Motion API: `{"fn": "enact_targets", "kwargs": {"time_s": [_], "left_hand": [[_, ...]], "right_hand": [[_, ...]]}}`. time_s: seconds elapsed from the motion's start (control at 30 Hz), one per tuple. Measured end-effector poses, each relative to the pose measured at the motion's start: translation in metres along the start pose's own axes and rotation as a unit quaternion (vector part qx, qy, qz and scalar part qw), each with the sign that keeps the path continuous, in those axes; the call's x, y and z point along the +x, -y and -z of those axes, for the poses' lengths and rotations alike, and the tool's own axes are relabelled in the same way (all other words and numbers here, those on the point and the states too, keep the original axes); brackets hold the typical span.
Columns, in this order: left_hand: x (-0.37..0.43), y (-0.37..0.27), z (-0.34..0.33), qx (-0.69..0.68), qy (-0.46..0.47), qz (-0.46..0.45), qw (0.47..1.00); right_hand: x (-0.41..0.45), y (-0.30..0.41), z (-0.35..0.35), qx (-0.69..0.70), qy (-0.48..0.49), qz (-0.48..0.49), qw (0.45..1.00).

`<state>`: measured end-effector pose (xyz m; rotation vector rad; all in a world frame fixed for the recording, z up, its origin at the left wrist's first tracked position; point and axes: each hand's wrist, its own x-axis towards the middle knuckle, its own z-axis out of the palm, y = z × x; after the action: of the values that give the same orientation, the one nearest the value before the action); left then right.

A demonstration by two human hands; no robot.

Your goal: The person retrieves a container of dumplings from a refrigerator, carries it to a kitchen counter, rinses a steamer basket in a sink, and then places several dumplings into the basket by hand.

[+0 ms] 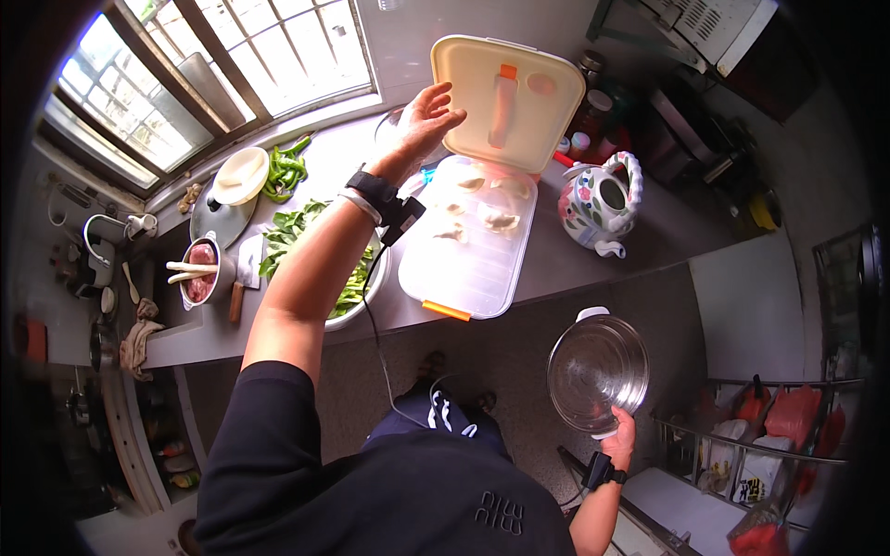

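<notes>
My left hand [425, 121] is raised over the counter, its fingers apart and nothing seen in them. Its fingertips are at the left edge of an upright cream plastic lid [525, 111] with an orange catch; whether they touch it cannot be told. Below that lid, a clear ridged plastic box [459, 267] lies open and holds several dumplings [500, 219] towards its far end. Low on the right, my right hand [621, 432] grips a round stainless steel pot [596, 372] by one of its white handles. The pot hangs over the floor, its inside showing with nothing in it.
Left of the box stand a bowl of leafy greens [354, 288], a cleaver [245, 278] and a pot of meat with chopsticks [201, 274]. Green peppers [285, 170] lie behind. A floral teapot [599, 201] is to the right. A cable [379, 333] trails from my left wrist.
</notes>
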<state>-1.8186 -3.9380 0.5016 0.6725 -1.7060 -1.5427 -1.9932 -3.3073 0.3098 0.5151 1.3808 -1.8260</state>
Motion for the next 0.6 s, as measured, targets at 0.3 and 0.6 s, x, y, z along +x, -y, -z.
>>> {"fn": "enact_targets", "kwargs": {"time_s": [0.3, 0.6], "left_hand": [[0.029, 0.051, -0.006, 0.038, -0.021, -0.027, 0.999], [-0.002, 0.118, -0.009, 0.226, 0.092, -0.007, 0.970]], "right_hand": [[-0.023, 0.005, -0.032, -0.008, 0.037, 0.039, 0.999], [-0.038, 0.000, -0.054, 0.001, 0.037, 0.059, 0.998]]}}
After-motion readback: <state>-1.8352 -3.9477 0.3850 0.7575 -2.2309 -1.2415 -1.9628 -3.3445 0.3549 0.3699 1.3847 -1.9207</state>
